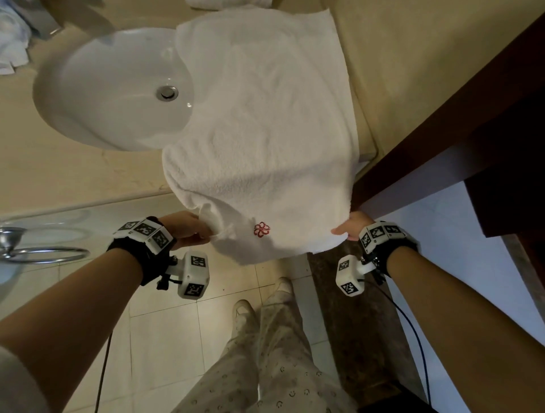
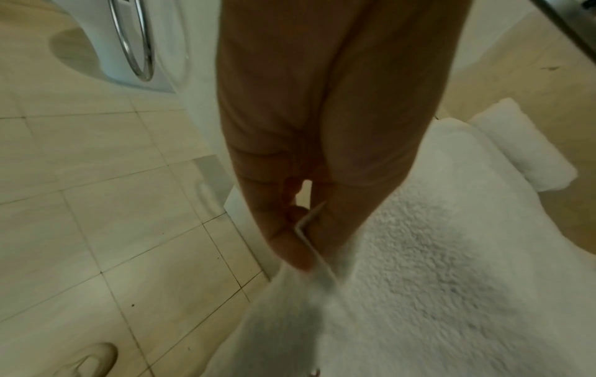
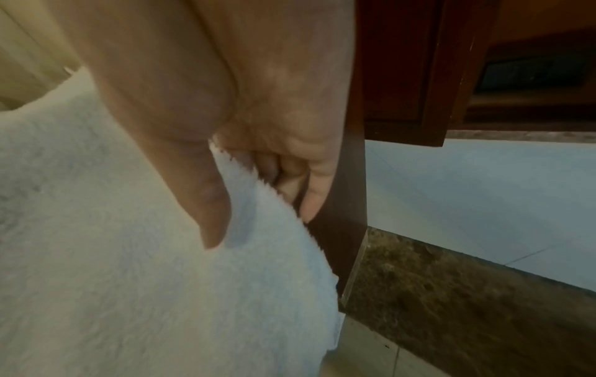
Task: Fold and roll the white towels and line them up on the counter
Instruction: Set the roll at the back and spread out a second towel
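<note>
Both hands are gripping the near edge of the fluffy white terry towel (image 1: 262, 123) with its small red embroidered flower (image 1: 262, 229): the left hand (image 1: 185, 230) is pinching the near-left corner between thumb and fingers, and the right hand (image 1: 352, 227) is pinching the near-right corner, thumb on top. The towel is lying spread over the beige stone counter (image 1: 73, 174), its near end hanging past the counter's front edge and its left side draping over the rim of the white oval sink basin (image 1: 112, 88). Farther back, another white towel (image 1: 230, 3) is sitting at the counter's far edge.
</note>
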